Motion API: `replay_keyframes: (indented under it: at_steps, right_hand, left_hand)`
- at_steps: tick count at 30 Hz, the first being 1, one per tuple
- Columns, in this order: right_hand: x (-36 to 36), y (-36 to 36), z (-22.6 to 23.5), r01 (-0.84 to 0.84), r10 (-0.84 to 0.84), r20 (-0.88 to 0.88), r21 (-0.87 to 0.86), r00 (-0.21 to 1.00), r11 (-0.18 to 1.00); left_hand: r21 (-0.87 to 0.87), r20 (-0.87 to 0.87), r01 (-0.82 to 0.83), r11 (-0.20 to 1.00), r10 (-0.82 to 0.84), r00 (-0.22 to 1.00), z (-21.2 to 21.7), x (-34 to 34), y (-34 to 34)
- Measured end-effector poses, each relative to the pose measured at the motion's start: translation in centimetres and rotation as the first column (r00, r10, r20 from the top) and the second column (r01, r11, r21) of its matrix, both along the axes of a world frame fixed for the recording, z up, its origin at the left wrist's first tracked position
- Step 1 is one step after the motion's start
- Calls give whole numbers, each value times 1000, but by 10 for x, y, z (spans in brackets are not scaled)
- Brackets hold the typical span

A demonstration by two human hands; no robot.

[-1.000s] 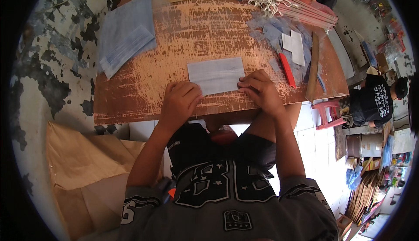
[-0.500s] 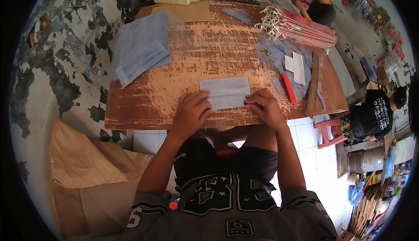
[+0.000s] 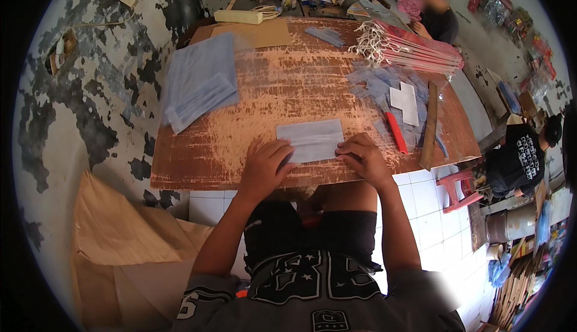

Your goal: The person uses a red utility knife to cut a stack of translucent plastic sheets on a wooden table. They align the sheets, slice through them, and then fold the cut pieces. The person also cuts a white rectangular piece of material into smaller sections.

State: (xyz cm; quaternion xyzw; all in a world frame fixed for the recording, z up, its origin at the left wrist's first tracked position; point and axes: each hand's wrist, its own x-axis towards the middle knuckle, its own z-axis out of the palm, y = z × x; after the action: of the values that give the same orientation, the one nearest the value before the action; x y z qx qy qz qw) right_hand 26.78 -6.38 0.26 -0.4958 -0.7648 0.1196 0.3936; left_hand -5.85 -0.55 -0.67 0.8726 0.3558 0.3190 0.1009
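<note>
I am in a rough workshop: my worktop [image 3: 282, 94] is scuffed in pale patches, with bluish plastic sheets [image 3: 201, 61] stacked on its left. A co-worker [image 3: 443, 24] is beyond its far right corner, thin wooden strips [image 3: 517, 293] are bunched well off to its right, and a peeling wall [image 3: 78, 112] flanks its left.

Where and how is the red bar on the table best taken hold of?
Probably at the middle of the red bar, pinched across its long sides, coming from the near left with the right hand. It is long and narrow, slants with one end toward the person, and lies nearer that hand than the other; the wooden strip stands close on its right.
</note>
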Motion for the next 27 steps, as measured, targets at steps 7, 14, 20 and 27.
replay_keyframes:
  at_steps: [7,14,20,27]
  right_hand:
    - [2,-3,3,10,-10,6,8,1000,1000]
    - [1,-1,5,7,-7,26,10,1000,1000]
    - [0,-5,6,15,-14,-15,23,1000,1000]
    - [1,-6,6,17,-17,-26,0,1000,1000]
  left_hand:
    - [2,12,6,1000,-6,1000,1,5,-1]
    - [-9,25,-1,1000,1,1000,4,4,-2]
    - [-46,41,12,999,-11,999,2,6,-1]
    - [-10,-48,-34,999,34,998,2,7,0]
